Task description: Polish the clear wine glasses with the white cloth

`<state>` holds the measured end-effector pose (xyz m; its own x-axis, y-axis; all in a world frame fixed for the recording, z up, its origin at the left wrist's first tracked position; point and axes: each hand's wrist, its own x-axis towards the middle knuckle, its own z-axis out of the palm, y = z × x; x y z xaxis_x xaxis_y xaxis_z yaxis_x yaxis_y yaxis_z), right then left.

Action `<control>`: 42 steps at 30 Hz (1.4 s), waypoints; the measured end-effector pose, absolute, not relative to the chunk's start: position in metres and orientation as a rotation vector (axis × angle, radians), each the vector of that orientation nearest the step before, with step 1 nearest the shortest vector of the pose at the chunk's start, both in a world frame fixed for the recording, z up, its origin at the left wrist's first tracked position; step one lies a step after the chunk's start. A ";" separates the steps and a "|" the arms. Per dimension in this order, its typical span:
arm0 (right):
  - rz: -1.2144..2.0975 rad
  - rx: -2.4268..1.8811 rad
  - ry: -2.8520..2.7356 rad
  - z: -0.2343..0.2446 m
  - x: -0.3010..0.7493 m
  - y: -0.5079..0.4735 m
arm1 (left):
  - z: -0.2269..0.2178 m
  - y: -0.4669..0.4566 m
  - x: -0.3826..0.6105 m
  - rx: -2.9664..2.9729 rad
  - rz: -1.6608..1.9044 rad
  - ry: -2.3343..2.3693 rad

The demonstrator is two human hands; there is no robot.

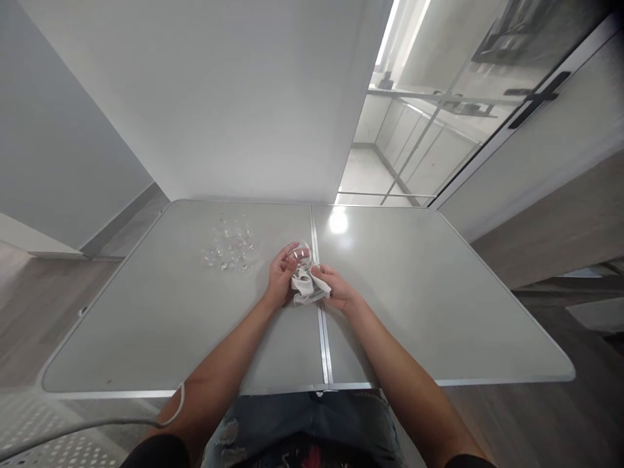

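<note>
Over the middle seam of the table, my left hand (281, 274) is closed round the side of a clear drinking glass (299, 251). My right hand (332, 285) grips a crumpled white cloth (307, 287), which is pressed against the near end of the glass. Parts of the glass are covered by the cloth and my fingers. To the left of my hands, several clear glasses (234, 247) stand close together on the table, their outlines hard to separate.
The pale folding table (414, 292) has a metal seam down its middle and a metal rim. A white wall (244, 97) rises behind it, with a glass sliding door (419, 123) at the right. A grey cable (97, 424) passes by my left forearm.
</note>
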<state>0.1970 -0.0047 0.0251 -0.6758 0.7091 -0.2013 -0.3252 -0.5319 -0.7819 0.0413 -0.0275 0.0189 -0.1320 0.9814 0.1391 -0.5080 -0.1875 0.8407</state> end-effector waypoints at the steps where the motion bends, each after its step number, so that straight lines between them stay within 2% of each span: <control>1: 2.231 -0.683 -0.993 0.024 0.199 -0.004 | 0.019 -0.028 0.041 0.863 1.598 0.759; 4: 2.251 -0.698 -1.124 0.024 0.205 -0.001 | 0.019 -0.028 0.041 0.866 1.539 0.736; 6: 2.091 -0.766 -1.343 0.027 0.205 0.000 | 0.018 -0.028 0.042 0.893 1.556 0.760; 11: 0.961 -1.236 -1.909 0.033 0.192 -0.010 | 0.013 -0.028 0.048 1.065 1.744 0.884; 13: 0.805 -1.311 -1.899 0.032 0.184 -0.015 | 0.013 -0.028 0.048 1.063 1.756 0.876; 15: 1.024 -1.225 -1.807 0.031 0.181 -0.016 | 0.014 -0.028 0.046 0.987 1.711 0.817; 19: 1.824 -0.894 -1.319 0.031 0.189 -0.011 | 0.018 -0.025 0.040 0.838 1.561 0.629; 22: 2.098 -0.785 -1.049 0.033 0.197 -0.007 | 0.020 -0.024 0.038 0.810 1.558 0.578; 25: 2.018 -0.821 -1.161 0.035 0.198 -0.006 | 0.018 -0.023 0.039 0.823 1.583 0.650; 30: 1.227 -1.142 -1.631 0.030 0.191 -0.008 | 0.011 -0.021 0.041 0.908 1.688 0.863; 32: 1.120 -1.188 -1.679 0.028 0.189 -0.009 | 0.011 -0.020 0.040 0.920 1.688 0.854; 34: 1.239 -1.104 -1.598 0.029 0.189 -0.011 | 0.013 -0.021 0.038 0.885 1.648 0.780; 39: 1.968 -0.760 -1.214 0.036 0.188 -0.014 | 0.016 -0.023 0.031 0.798 1.550 0.595; 40: 1.991 -0.759 -1.203 0.037 0.187 -0.014 | 0.016 -0.024 0.031 0.798 1.541 0.600; 42: 1.813 -0.843 -1.289 0.038 0.187 -0.014 | 0.015 -0.023 0.031 0.813 1.554 0.662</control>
<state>0.1867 -0.0143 0.0376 -0.5066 0.8573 -0.0913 -0.1954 -0.2174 -0.9563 0.0307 -0.0230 0.0151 -0.0551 0.9900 0.1302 -0.5922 -0.1374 0.7940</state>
